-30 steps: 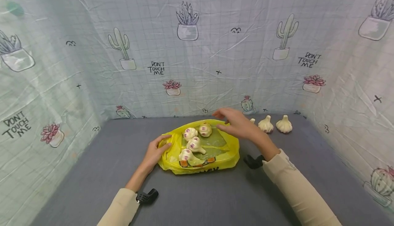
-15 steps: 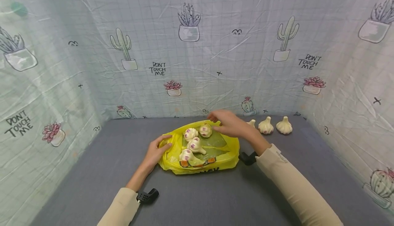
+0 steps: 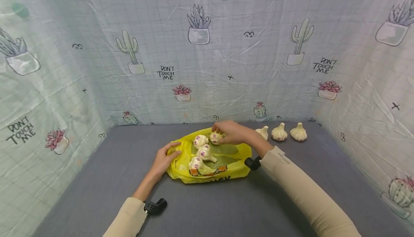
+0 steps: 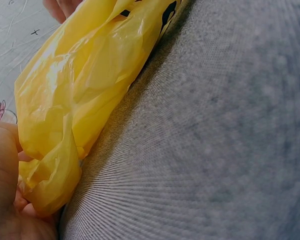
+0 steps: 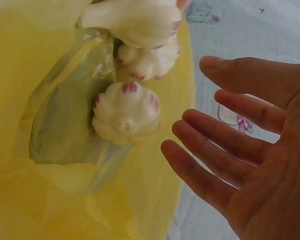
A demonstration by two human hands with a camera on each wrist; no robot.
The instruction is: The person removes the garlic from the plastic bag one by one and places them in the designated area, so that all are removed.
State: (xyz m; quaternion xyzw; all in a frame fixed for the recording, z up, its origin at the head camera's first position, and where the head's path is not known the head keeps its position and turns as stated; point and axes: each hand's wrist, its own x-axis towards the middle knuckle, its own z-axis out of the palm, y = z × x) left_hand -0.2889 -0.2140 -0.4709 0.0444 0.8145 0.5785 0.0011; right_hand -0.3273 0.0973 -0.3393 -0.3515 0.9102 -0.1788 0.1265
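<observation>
A yellow plastic bag (image 3: 181,165) lies on its side with its mouth facing up, and several garlic bulbs (image 3: 205,152) with purple marks sit in it. At the bag's left end my left hand (image 3: 162,159) holds the plastic; the left wrist view shows the bag's bunched corner (image 4: 55,175) between thumb and fingers. My right hand (image 3: 233,132) is over the bag's back right rim, fingers around the rearmost garlic bulb (image 3: 215,137). In the right wrist view its fingers (image 5: 210,170) are spread and lightly bent, beside that bulb (image 5: 126,112).
Three more garlic bulbs (image 3: 279,132) stand on the grey tabletop (image 3: 207,208) behind the right forearm, the leftmost partly hidden by it. A cactus-print curtain (image 3: 207,61) encloses the back and both sides. Black wrist cameras (image 3: 156,206) sit on both wrists.
My right hand has moved left and slightly down over the bag to the rearmost garlic bulb. The leftmost loose bulb shows more now. My left hand stays put.
</observation>
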